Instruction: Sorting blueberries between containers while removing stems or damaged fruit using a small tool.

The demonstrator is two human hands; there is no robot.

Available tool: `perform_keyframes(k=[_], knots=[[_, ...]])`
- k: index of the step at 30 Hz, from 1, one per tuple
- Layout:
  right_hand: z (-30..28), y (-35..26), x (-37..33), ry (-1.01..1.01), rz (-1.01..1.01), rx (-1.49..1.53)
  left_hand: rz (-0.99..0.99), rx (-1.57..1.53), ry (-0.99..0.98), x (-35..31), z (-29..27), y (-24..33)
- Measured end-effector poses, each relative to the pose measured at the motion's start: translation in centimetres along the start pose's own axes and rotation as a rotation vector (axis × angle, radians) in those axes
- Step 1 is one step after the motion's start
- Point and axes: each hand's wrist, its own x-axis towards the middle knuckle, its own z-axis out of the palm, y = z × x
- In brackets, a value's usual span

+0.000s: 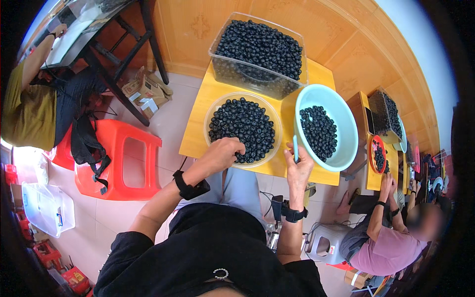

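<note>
My left hand (228, 151) reaches into the near edge of a heap of black beads (241, 127). They are small, round and holed, and fill a shallow round clear tray (212, 106). The fingers are bent together in a pinch; what lies between the fingertips is hidden. In my right hand (299, 168), held upright between thumb and fingers, is a slim light-blue stick (296, 147), its exact kind unclear. It stands beside the left rim of a pale turquoise basin (349, 119), in which more black beads (319, 133) lie.
Behind the tray, a clear rectangular bin (257, 79) brims with black beads on the yellow table (198, 128). A red stool (116, 163) stands left. At right a person in pink (388, 247) works at another table; another person (34, 106) sits at far left.
</note>
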Motion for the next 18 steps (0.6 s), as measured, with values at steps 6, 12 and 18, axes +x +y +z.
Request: perform_keyframes(k=[6,12,18], knots=[[0.5,0.6,-0.9,-0.012,0.041,0.067,0.063,0.075,-0.074,0.5,0.1,-0.3],[1.1,0.3,-2.1,-0.035,0.098,0.178,-0.204,-0.613,0.012,0.2,-1.3,0.6],[2.1,-0.6,-2.9,-0.120,0.120,0.169,-0.357,-1.387,0.006,-1.0,-2.9,2.2]])
